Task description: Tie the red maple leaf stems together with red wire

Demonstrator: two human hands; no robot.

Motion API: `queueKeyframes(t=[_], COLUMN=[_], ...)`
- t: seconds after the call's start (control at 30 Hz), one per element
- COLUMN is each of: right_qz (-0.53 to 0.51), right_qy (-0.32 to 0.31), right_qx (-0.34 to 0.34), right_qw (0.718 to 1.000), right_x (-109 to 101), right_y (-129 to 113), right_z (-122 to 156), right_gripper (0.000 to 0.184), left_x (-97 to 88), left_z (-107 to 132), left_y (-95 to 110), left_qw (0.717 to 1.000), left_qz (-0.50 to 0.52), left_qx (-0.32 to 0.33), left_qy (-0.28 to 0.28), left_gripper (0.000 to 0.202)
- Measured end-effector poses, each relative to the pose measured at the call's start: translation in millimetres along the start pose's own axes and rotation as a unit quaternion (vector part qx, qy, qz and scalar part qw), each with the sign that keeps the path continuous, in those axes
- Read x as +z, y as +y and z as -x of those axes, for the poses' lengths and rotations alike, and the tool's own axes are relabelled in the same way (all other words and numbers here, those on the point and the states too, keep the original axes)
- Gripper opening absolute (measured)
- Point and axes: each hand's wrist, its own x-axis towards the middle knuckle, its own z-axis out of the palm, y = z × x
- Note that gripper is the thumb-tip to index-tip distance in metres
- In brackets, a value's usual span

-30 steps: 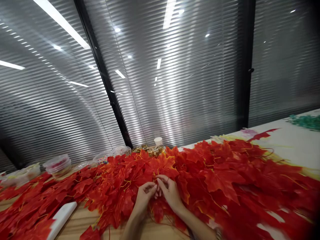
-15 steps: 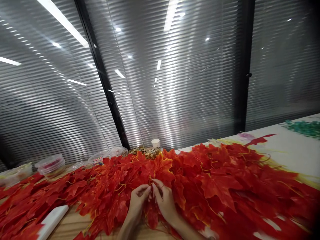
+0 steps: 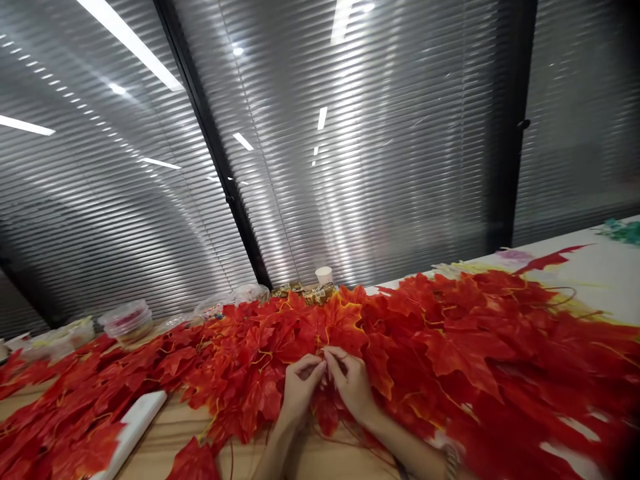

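My left hand [image 3: 301,387] and my right hand [image 3: 353,387] meet over the leaf pile, each closed with thumb and finger pinched at the tips. What the fingertips hold is too small to make out. A red artificial maple leaf [image 3: 328,415] shows just below and between the hands. Thin reddish cord [image 3: 345,441] loops over the wood beneath them. Around both hands spreads a thick heap of red artificial maple leaves [image 3: 460,353] with yellow-edged lobes and stems. One leaf with a yellow edge [image 3: 345,320] lies right behind the fingertips.
A white bar-shaped object [image 3: 137,427] lies on the wooden tabletop [image 3: 240,461] at left, partly under leaves. Clear plastic tubs [image 3: 127,321], gold packets [image 3: 317,294] and a paper cup [image 3: 324,274] stand along the back. Green bits [image 3: 623,231] lie on the white table [image 3: 613,280] at right.
The camera has turned slightly, so the scene sits further right and a little higher. Both hands keep the same pinched pose, fingertips together.
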Motion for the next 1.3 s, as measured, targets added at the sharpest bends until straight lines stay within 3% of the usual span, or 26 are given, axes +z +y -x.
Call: queueKeyframes(t=[0.3, 0.67, 0.83, 1.03, 1.3], right_qz=[0.057, 0.138, 0.165, 0.208, 0.188], right_qy=[0.031, 0.017, -0.015, -0.001, -0.035], right_qx=[-0.051, -0.125, -0.196, -0.256, -0.236], right_qw=[0.997, 0.982, 0.966, 0.944, 0.953], right_x=[-5.7, -7.9, -5.2, -7.6, -8.5], right_y=[7.9, 7.6, 14.0, 20.7, 22.4], right_z=[1.4, 1.5, 1.0, -2.3, -7.8], right_gripper=[0.017, 0.018, 0.019, 0.019, 0.02], left_x=[0.0, 1.4, -4.3, -9.4, -10.7], left_z=[-2.3, 1.2, 2.2, -0.9, -2.9], left_y=[-4.2, -7.2, -2.8, -7.5, -13.5], left_qw=[0.998, 0.997, 0.987, 0.981, 0.981], left_qz=[0.0, -0.05, -0.125, -0.157, -0.17], left_qx=[0.024, 0.055, 0.097, 0.109, 0.092], left_qy=[0.065, -0.009, 0.015, 0.026, -0.024], left_gripper=[0.021, 0.022, 0.019, 0.016, 0.015])
